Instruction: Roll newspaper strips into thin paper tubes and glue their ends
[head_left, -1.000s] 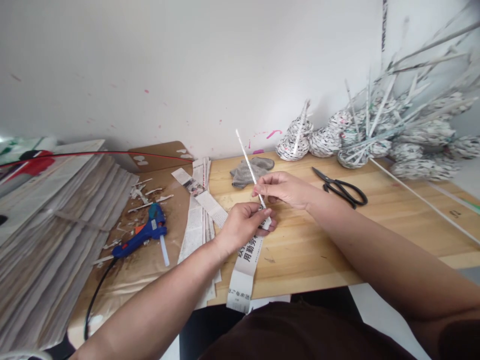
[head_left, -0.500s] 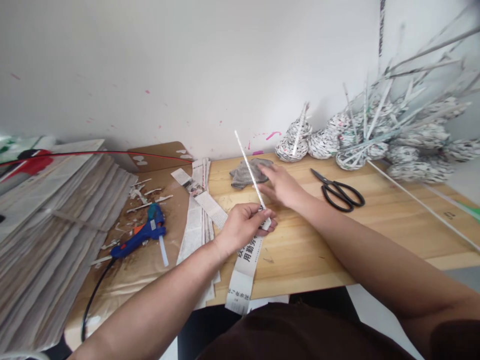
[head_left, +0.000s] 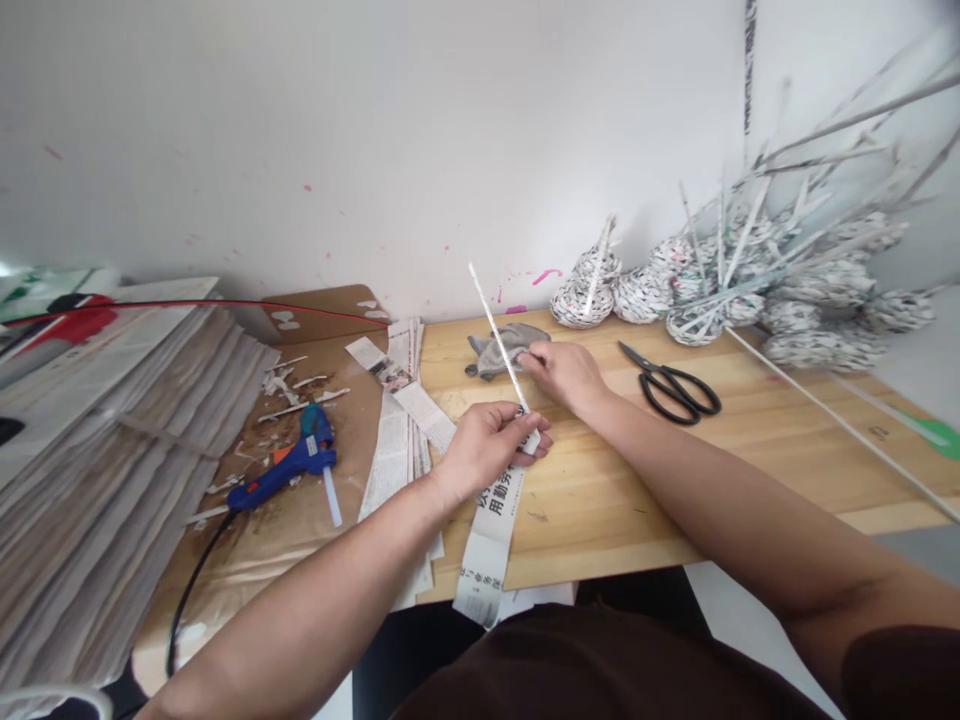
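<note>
Newspaper strip (head_left: 489, 535) droops off the counter (head_left: 581, 520) at lower centre of the frame, left hand (head_left: 484, 445) pinching it against the thin paper stick (head_left: 493, 328), probably so nothing unwinds; right hand (head_left: 564, 374) looks pinched onto the grey cloth (head_left: 486, 358), handily close.

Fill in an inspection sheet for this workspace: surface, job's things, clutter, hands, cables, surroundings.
Surface: pale wooden tabletop, brown sheet at left.
Job's things: newspaper strip, with a thin paper stick rising from its held end; grey cloth.
Clutter: paper scraps around the blue glue gun; black scissors at right.
Hands: left hand pinches the strip at the stick's base; right hand touches the cloth, grip unclear.
Cables: black cord from the glue gun; red-and-black cable at back left.
Surroundings: white wall with pink marks; woven paper pieces along it.
</note>
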